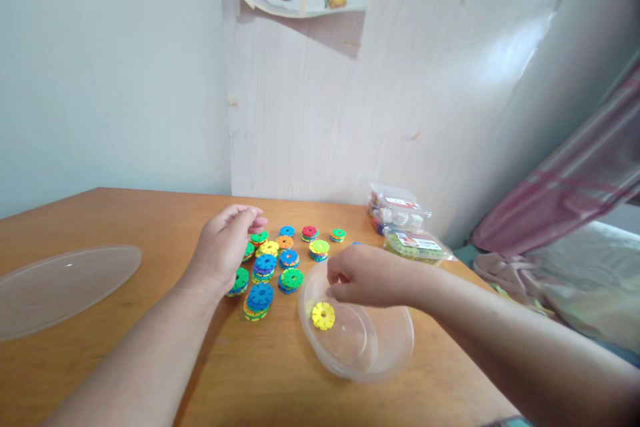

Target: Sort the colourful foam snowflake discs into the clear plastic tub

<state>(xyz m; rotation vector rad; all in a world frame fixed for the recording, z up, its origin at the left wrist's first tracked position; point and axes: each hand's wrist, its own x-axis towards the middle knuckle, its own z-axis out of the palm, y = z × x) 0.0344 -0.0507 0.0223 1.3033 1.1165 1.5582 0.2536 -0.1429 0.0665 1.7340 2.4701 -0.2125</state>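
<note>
1. Yellow in colour, one notched disc (pixel 323 315) showed within the rim of the clear bowl (pixel 395 347), toward its left side; we could not tell whether it lay against the wall or was above it.
2. Our right hand (pixel 363 273) was over the bowl, just above this disc. Its grip was curled, with a small gap near the thumb; we could not tell whether it had hold of something.
3. Our left hand (pixel 220 247) was raised beside the stacks of discs, partly covering them from view. The thumb was close to the bent fingers, but we could not tell how far this grip was closed, or on what.
4. On the tabletop (pixel 273 380) we had many stacks, among them a blue-topped stack (pixel 261 295) nearest to us, a green-topped stack (pixel 291 279) near the bowl, and a red-topped stack (pixel 310 232) farther back.
5. At our far left lay a flat translucent lid (pixel 70 287); behind the bowl, to the right, stood clear packages (pixel 419 245) with labels.
</note>
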